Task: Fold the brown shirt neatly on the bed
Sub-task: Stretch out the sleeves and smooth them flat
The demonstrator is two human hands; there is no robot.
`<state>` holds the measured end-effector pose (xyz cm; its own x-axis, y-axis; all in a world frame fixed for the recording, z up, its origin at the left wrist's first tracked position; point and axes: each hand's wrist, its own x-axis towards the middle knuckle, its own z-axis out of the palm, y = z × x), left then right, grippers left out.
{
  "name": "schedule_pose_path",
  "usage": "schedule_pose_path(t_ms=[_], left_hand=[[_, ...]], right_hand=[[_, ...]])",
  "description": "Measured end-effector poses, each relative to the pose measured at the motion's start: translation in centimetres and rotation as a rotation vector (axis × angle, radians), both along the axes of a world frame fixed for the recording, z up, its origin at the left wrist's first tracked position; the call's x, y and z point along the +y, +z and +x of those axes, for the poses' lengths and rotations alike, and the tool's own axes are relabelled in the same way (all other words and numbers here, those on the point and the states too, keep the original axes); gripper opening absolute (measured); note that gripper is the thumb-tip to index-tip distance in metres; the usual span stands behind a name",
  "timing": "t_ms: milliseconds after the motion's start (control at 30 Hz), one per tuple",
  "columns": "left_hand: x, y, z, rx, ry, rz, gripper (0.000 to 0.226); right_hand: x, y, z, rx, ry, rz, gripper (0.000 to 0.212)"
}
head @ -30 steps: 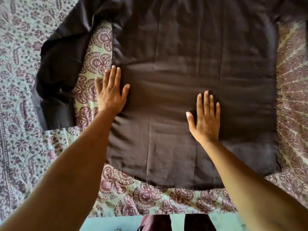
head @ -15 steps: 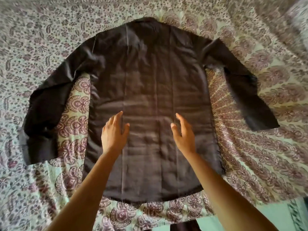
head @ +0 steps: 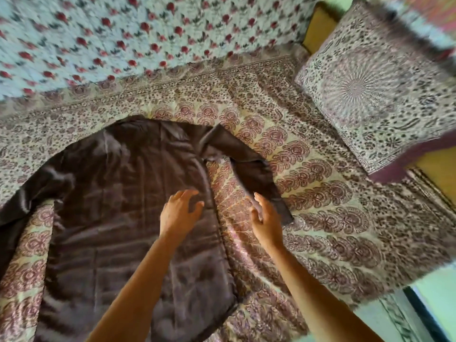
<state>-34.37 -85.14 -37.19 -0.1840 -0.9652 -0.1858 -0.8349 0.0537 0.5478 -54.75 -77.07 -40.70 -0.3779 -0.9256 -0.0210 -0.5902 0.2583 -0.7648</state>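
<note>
The brown shirt (head: 128, 206) lies spread flat, back up, on the patterned bed sheet (head: 333, 218), with both sleeves stretched out. My left hand (head: 179, 212) hovers above the shirt's right side edge, fingers spread and relaxed. My right hand (head: 265, 222) hangs open beside the cuff end of the right sleeve (head: 249, 166), over the sheet. Neither hand holds any cloth. The left sleeve (head: 27, 203) runs off toward the frame's left edge.
A patterned pillow (head: 377, 95) lies at the upper right. A blanket with red flowers (head: 123, 33) covers the far side of the bed. The bed's right edge (head: 407, 280) drops away at the lower right.
Both hands lifted off the shirt's back and moved right, toward the right sleeve. The view swung up and to the right, so the pillow and blanket now show.
</note>
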Motion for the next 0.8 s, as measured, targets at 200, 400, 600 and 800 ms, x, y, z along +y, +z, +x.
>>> schedule_pose_path(t_ms=[200,400,600,800], left_hand=[[-2.6,-0.1,-10.2,-0.024,0.044,0.042,0.041],[-2.8,-2.3,-13.5,-0.084,0.106,0.125,0.034],[-3.3,-6.1,-13.9,-0.092,0.133,0.195,0.034],[-4.5,-7.8,-14.7,-0.055,0.150,0.290,0.033]], right_hand=[[-2.5,-1.7,-11.8,0.163,-0.004,0.137,0.042],[-4.3,-4.9,-15.3,0.193,0.000,0.313,0.047],[-6.3,-7.7,-15.9,-0.034,0.063,0.677,0.048],[-8.0,-7.8,-18.0,-0.345,0.154,0.725,0.022]])
